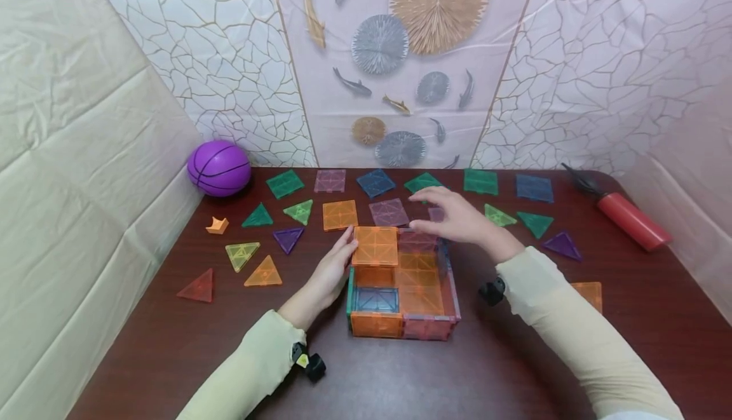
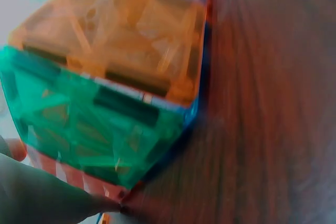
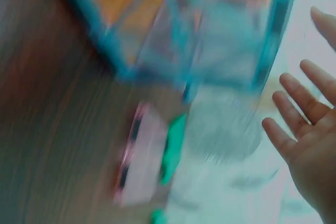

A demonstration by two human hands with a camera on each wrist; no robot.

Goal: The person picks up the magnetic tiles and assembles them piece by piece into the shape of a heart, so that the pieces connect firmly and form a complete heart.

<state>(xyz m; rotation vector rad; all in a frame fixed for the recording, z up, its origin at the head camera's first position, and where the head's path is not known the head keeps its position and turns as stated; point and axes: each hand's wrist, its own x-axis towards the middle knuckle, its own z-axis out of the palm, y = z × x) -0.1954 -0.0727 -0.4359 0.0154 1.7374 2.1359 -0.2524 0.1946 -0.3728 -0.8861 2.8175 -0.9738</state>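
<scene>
Pale cloth with fish and round leaves on it (image 1: 337,147) hangs behind a shiny dark brown table (image 1: 400,385). Near the middle of the table sits a low box made of see-through plastic tiles (image 1: 431,329), with orange, pink and green among its sides. One orange square plastic tile (image 1: 375,246) lies over its back left corner.

As far as I can tell, the walls are all up, but the top looks only partly done: the front left and the whole right side are open, so you can see inside. Many loose tiles are not joined to it.

The left hand (image 1: 328,272) is beside the box, fingers mostly straight, with the tips by the orange tile; I can't tell if they touch it. The right hand (image 1: 454,216) hangs over the back right, fingers spread and holding nothing. It hides part of a purple square tile (image 1: 436,214).

Loose square tiles (image 1: 340,215) and triangle tiles (image 1: 243,255) lie around the back and sides. A purple ball with black lines (image 1: 220,168), a small orange crown-shaped piece (image 1: 216,225) and a red tube with a black tip (image 1: 633,221) are well apart from the box, out of the way.
</scene>
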